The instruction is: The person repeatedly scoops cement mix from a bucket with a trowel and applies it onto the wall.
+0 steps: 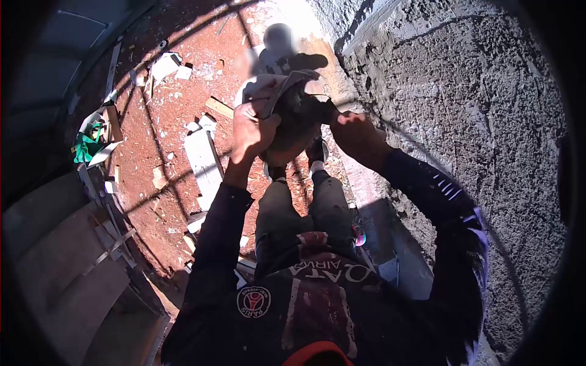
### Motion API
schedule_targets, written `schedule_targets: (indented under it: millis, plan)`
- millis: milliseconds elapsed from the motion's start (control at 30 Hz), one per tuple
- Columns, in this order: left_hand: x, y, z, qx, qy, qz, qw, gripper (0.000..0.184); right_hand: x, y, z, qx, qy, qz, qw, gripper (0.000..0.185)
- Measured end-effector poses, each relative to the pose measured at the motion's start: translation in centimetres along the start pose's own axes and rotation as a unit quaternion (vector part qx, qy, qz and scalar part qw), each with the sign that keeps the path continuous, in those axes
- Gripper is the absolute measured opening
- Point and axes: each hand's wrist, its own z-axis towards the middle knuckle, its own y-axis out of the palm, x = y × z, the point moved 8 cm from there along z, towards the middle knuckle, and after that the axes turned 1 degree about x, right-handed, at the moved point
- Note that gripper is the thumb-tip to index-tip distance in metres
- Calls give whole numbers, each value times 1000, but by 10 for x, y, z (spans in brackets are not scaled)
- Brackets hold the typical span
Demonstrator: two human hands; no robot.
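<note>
In the head view, my left hand (253, 129) is closed at the left side of a dark rounded object (292, 131) held out before my legs. Its fingers grip a pale, flat-edged piece (287, 90) that rises over the top of that object. My right hand (360, 135) is closed at the right side, near a dark part that juts toward it. Shadow hides what lies inside those fingers. I cannot tell whether the rounded object is a bucket or something else.
A rough grey mortar-coated wall (452, 122) stands close on my right. Red soil (159, 128) holds scattered scraps, a long white board (203, 161) and a short wooden piece (220, 108). Green material (90, 145) lies at left, above large panels (61, 256). A blurred patch appears ahead.
</note>
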Motion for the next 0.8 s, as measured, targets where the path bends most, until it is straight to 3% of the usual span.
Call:
schedule_targets:
  millis: [100,133,167,200,267,300,367,400,433,467,567,633,667,733,767,800]
  plan:
    - [19,-2,21,-16,123,7,992,23,-17,19,9,-165,126,201,957,24]
    - [11,-4,26,-27,60,-61,996,21,-29,25,7,-129,138,254,949,25]
    - [2,-3,26,-39,-7,-130,991,20,-54,29,10,-100,62,245,962,24]
    - [-2,-3,26,-40,-4,-131,991,20,-75,29,13,-69,-17,230,971,23]
    - [-32,0,20,-22,-44,-171,984,32,-71,17,8,-41,175,457,871,19]
    - [-50,-4,13,-20,-82,-155,984,31,-87,14,6,19,49,374,926,18]
    - [-48,-12,2,-28,-70,-279,957,25,-92,14,-1,3,95,422,902,20]
    - [-59,-20,1,-12,-75,-279,957,10,-95,19,-6,37,48,371,927,22]
    - [-42,-24,1,1,-27,-308,951,5,-86,48,-6,-41,122,398,908,25]
    - [-74,-28,0,14,-61,-329,942,8,-78,75,-9,-116,197,411,882,29]
    - [-126,-43,-10,149,-146,-307,929,8,-66,73,4,-158,127,339,919,31]
    - [-147,-51,-26,220,-213,-363,880,13,-40,53,4,-84,222,458,857,31]
    - [-145,-51,-31,235,-232,-402,854,15,-33,58,7,-86,221,459,856,31]
    - [-187,-70,-62,309,-304,-346,832,21,-29,39,21,49,50,476,877,29]
    - [-204,-79,-75,338,-316,-318,827,22,-10,26,21,113,57,523,843,28]
    - [-215,-85,-84,368,-327,-289,821,23,16,24,23,112,53,524,843,28]
